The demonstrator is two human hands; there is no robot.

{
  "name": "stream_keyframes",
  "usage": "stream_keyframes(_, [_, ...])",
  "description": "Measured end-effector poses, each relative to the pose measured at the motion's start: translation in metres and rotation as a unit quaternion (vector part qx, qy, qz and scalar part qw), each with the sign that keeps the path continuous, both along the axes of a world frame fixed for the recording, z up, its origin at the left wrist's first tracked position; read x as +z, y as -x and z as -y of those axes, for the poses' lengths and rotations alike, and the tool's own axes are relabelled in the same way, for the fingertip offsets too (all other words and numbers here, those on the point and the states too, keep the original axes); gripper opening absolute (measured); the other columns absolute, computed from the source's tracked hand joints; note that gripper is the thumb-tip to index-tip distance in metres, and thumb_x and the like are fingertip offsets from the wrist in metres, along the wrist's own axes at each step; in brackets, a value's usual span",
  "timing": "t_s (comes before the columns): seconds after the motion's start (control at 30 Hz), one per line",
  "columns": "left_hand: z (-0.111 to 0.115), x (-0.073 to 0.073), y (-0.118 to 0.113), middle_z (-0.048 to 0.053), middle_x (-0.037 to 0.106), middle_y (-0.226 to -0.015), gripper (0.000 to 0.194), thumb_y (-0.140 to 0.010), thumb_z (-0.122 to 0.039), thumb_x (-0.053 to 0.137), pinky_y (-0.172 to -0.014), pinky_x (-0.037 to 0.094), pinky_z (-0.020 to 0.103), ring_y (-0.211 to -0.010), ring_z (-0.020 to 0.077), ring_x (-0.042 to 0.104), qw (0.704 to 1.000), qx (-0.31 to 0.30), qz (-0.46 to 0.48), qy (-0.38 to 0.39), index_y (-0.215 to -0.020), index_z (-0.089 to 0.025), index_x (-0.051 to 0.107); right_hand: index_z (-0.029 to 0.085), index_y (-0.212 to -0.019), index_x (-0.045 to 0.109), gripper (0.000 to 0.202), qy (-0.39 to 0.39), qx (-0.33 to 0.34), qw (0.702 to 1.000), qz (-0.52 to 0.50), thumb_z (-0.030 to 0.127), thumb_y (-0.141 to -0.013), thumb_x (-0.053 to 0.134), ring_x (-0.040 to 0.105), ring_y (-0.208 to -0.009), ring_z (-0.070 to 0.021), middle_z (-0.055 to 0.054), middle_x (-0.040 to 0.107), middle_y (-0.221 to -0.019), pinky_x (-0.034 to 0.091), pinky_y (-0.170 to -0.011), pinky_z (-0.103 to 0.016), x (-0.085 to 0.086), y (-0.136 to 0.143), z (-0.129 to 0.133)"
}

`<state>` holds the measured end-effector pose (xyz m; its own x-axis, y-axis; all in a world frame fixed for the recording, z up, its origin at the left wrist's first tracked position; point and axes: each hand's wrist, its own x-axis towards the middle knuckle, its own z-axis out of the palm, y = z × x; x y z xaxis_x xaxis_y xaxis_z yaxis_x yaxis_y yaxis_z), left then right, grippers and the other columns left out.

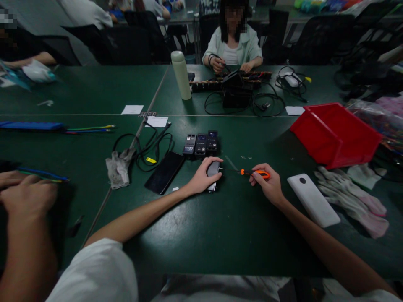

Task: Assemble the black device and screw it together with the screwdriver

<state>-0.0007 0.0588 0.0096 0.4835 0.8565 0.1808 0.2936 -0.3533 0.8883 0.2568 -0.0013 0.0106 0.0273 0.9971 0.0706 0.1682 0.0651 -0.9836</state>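
My left hand [203, 176] is closed around a small flat device [213, 172] with a pale top and dark edges, which lies on the green table. In my right hand [267, 182] is a screwdriver [258, 173] with an orange and black handle. Its thin shaft points left, and the tip is at or very near the right side of the device; whether it touches I cannot tell. Just beyond my left hand stand three small black modules [201, 144] in a row. A dark smartphone [165, 173] lies to the left of that hand.
A white power bank [313, 199], work gloves [352, 197] and a red bin [340, 138] are on the right. Another glove [119, 167] and a black cable [154, 147] lie left. A green bottle [181, 75] stands ahead; a co-worker [233, 46] sits opposite. Another person's hand [28, 193] is at far left.
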Motion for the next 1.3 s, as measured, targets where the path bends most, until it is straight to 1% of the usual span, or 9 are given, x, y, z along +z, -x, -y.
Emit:
stream_keyframes(0.77, [-0.001,-0.0033,0.0001,0.006,0.054,-0.12,0.04,-0.082,-0.03,0.061,-0.103,0.038,0.039,-0.113,0.0229,0.052,1.0,-0.001,0.007,-0.008,-0.121,-0.022,0.053,0.017,-0.096,0.056,0.02,0.0,0.003,1.0,-0.001,0.034,-0.087,0.061,0.061,-0.059,-0.0139,-0.001,0.064,-0.072,0.049,-0.055,-0.027,0.0022,0.0004,0.0005])
stream_keyframes(1.13, [-0.0007,-0.0028,0.0,0.007,0.055,-0.12,0.04,-0.082,-0.03,0.061,-0.103,0.038,0.039,-0.113,0.0229,0.052,1.0,-0.002,0.006,-0.008,-0.121,-0.022,0.053,0.018,-0.097,0.056,0.018,-0.002,0.0,1.0,0.0,0.034,-0.088,0.06,0.061,-0.057,-0.0133,0.0,0.063,-0.071,0.048,-0.054,-0.026,-0.003,-0.0014,-0.0006])
stream_keyframes(1.3, [-0.0002,-0.0024,0.0001,0.006,0.054,-0.119,0.04,-0.082,-0.031,0.061,-0.103,0.038,0.039,-0.114,0.0228,0.052,1.0,-0.003,0.006,-0.008,-0.121,-0.022,0.053,0.018,-0.097,0.056,0.019,-0.001,0.003,1.0,0.001,0.034,-0.088,0.06,0.061,-0.058,-0.0134,-0.001,0.064,-0.071,0.049,-0.055,-0.027,-0.0022,-0.0016,-0.0002])
